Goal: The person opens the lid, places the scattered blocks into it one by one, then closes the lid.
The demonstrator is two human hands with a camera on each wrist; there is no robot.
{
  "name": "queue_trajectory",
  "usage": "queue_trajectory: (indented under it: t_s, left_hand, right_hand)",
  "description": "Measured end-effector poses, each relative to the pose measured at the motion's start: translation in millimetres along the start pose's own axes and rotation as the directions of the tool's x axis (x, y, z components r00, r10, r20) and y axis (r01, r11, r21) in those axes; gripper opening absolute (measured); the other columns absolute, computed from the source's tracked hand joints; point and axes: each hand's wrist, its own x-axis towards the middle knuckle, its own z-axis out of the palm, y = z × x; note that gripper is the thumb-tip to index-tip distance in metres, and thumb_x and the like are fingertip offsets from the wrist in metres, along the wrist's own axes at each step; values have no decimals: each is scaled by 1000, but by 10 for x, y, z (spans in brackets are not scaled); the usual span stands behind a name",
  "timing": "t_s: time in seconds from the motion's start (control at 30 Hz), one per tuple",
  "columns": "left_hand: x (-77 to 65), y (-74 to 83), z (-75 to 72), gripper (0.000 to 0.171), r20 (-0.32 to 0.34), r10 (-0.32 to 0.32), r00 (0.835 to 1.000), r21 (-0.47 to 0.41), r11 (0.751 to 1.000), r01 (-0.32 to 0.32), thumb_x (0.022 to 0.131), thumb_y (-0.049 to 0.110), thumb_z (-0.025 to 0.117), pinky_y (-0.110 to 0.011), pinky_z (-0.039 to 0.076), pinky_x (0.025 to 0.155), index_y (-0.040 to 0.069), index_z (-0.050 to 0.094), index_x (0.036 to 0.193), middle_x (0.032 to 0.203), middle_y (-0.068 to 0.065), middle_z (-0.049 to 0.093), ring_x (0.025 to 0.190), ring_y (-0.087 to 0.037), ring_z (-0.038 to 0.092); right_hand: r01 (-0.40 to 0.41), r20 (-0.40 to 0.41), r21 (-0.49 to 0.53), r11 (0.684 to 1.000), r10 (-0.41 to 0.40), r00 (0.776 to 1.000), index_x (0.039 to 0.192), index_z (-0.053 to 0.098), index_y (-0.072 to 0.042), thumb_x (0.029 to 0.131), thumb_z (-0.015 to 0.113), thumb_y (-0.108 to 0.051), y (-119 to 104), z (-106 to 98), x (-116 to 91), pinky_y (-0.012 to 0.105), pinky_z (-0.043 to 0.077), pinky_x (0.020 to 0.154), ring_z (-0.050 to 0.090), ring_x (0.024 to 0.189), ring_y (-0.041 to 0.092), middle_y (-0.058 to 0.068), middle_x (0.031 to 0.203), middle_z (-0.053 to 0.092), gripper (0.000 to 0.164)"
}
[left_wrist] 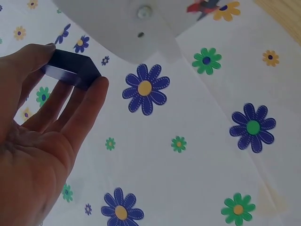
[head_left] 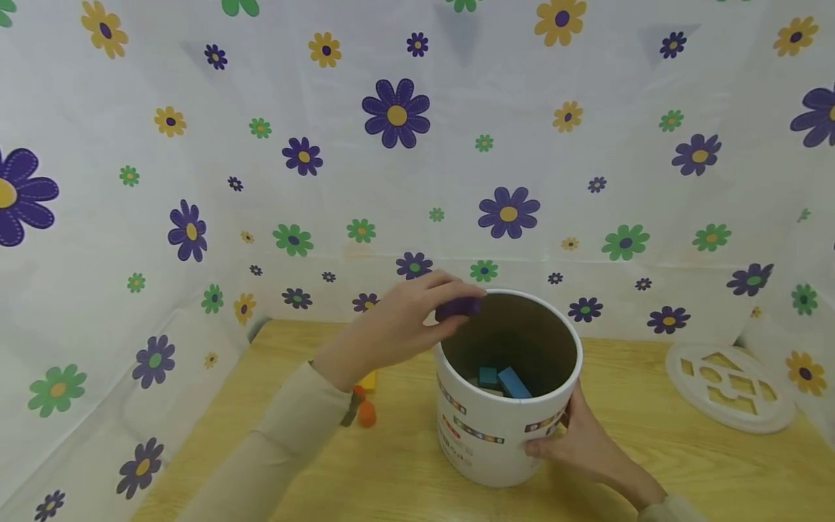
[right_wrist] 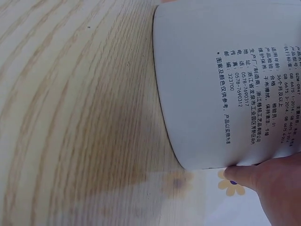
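Observation:
Between thumb and fingers, my left hand (head_left: 401, 322) pinches a purple block (head_left: 458, 309) at the left rim of a white bucket (head_left: 485, 460). The left wrist view shows that block (left_wrist: 70, 68) as a flat-faced, angular piece at the fingertips. My right hand (head_left: 590, 448) grips the bucket's right side, thumb on the front wall and the other fingers mostly hidden behind it. Inside the upright bucket lie a blue block (head_left: 514, 383) and a teal block (head_left: 487, 375), with a pale piece partly showing below them. Printed text covers the bucket wall (right_wrist: 197, 94) in the right wrist view.
A white lid (head_left: 776, 420) with shaped cutouts lies on the wooden table (head_left: 626, 391) at the right. Left of the bucket are an orange piece (head_left: 367, 414) and a yellow piece (head_left: 370, 381), partly behind my left forearm. A flower-patterned sheet (head_left: 443, 174) surrounds the table's back and sides.

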Motion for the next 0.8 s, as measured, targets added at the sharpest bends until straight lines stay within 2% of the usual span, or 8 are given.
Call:
queue_trajectory:
  t_s: [0.17, 0.4, 0.6, 0.8]
  left_hand:
    - [112, 83, 56, 38, 30, 20, 999, 30, 999, -21, 97, 9, 70, -27, 59, 97, 11, 66, 134, 122, -7, 68, 112, -19, 68]
    - [227, 147, 139, 37, 69, 41, 997, 50, 998, -45, 97, 11, 70, -27, 58, 99, 14, 66, 134, 124, -7, 68, 113, -18, 67]
    - [295, 199, 201, 37, 109, 39, 993, 50, 998, -45, 99, 13, 68, -29, 58, 100, 17, 65, 135, 125, -6, 67, 113, -17, 67]
    - [316, 213, 234, 37, 114, 38, 993, 38, 998, -43, 99, 13, 68, -29, 58, 100, 15, 65, 135, 126, -6, 66, 113, -17, 66]
  right_hand:
    - [-9, 3, -10, 1000, 9, 1000, 161, 9, -19, 76, 90, -20, -9, -8, 1, 78, 39, 105, 37, 139, 47, 20, 156, 33, 117]
    - [-19, 4, -11, 1000, 19, 1000, 160, 9, -19, 76, 90, -17, -23, 0, -10, 77, 39, 105, 37, 138, 47, 21, 154, 33, 117]
    - [-19, 12, -5, 1000, 19, 1000, 161, 7, -22, 75, 90, -15, -29, -7, -11, 78, 38, 106, 36, 140, 48, 21, 156, 32, 120]
    - [4, 20, -19, 1000, -4, 1000, 162, 7, -21, 76, 89, -16, -41, -8, -14, 77, 40, 104, 38, 138, 49, 21, 155, 32, 119]
